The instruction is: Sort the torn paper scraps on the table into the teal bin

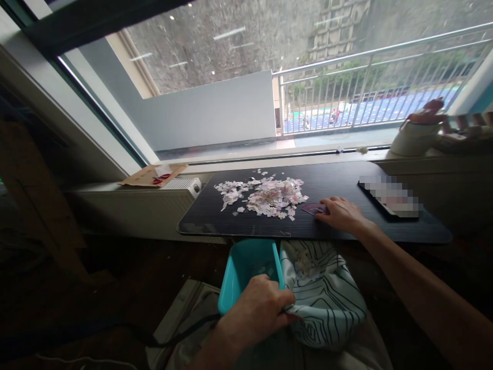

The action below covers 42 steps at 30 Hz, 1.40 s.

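On the dark table lies a spread heap of small torn paper scraps [275,195], white and pale pink. My right hand [341,213] rests on the tabletop just right of the heap, closed on a thin, see-through purple sheet [314,208] whose far edge points at the scraps. Below the table's near edge, a teal plastic bin [234,275] stands beside a white cloth bag with black lines [327,318]. My left hand [264,300] is closed where the two meet, fingers over the bin's rim and thumb at the bag's edge. Some scraps lie inside both.
The black tabletop [200,216] sits against a window. A blurred phone-like slab [391,198] lies at its right. Left of the table, a brown paper envelope [148,176] with red-handled scissors [160,179] lies by a radiator [181,185]. A pale shoe-like object [414,136] stands on the sill.
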Available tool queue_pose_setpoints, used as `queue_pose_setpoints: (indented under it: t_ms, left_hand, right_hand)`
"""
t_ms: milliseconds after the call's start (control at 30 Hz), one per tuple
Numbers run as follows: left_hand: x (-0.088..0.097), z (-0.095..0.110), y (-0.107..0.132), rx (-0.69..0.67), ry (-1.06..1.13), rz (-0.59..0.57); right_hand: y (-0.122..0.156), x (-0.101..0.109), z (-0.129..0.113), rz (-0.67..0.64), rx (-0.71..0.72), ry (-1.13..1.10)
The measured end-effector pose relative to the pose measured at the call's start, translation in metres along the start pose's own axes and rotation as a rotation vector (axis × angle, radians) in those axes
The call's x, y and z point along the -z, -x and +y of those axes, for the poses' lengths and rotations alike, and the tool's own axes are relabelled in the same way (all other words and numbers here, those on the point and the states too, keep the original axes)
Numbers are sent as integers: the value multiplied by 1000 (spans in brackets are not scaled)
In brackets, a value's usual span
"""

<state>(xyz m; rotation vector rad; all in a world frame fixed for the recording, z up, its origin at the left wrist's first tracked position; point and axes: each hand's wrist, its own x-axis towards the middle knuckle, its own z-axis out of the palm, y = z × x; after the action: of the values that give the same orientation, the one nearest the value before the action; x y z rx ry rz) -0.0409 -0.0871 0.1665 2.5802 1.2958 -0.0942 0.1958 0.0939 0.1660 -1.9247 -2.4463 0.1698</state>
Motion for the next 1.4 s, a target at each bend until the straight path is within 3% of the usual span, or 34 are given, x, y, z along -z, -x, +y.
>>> queue_pose_setpoints:
  t_ms: [267,600,800,1000,1133,1233,1400]
  left_hand:
    - [4,-2,1,39,22,10]
    - [2,-8,0,63,47,-17]
    - [1,-8,2,99,57,-8]
    - [-3,-9,9,117,100,26]
    - [-2,-9,6,123,104,52]
    - [0,-7,3,135,107,68]
    - [2,-8,3,145,116,95]
  right_hand:
    - [-12,-2,7,-66,-69,-19]
    - [-26,-4,-25,25,-5,-40]
    - [-36,-9,-20,36,-43,-89]
    - [-22,-28,-1,116,-81,-339]
    - [-10,-44,9,244,-12,-599]
    - [1,-48,11,320,22,-658]
    - [20,-41,4,242,159,-703]
